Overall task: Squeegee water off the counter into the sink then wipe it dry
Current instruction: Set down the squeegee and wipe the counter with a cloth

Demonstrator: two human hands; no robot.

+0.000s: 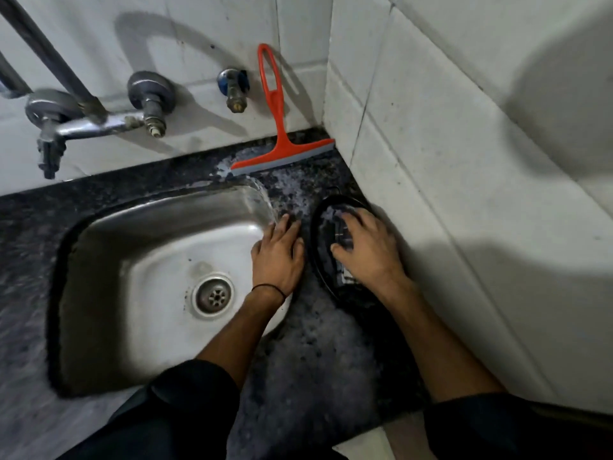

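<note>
An orange squeegee leans against the tiled back wall, its grey blade resting on the wet dark granite counter behind the sink's right corner. The steel sink is set into the counter on the left. My left hand lies flat on the counter at the sink's right rim, fingers apart, holding nothing. My right hand is curled over a dark grey pad-like item inside a black oval dish near the right wall. What the item is cannot be made out.
A wall-mounted tap and a small blue-handled valve stick out of the back wall above the sink. A white tiled side wall closes the counter on the right. Water patches shine between the squeegee and the dish.
</note>
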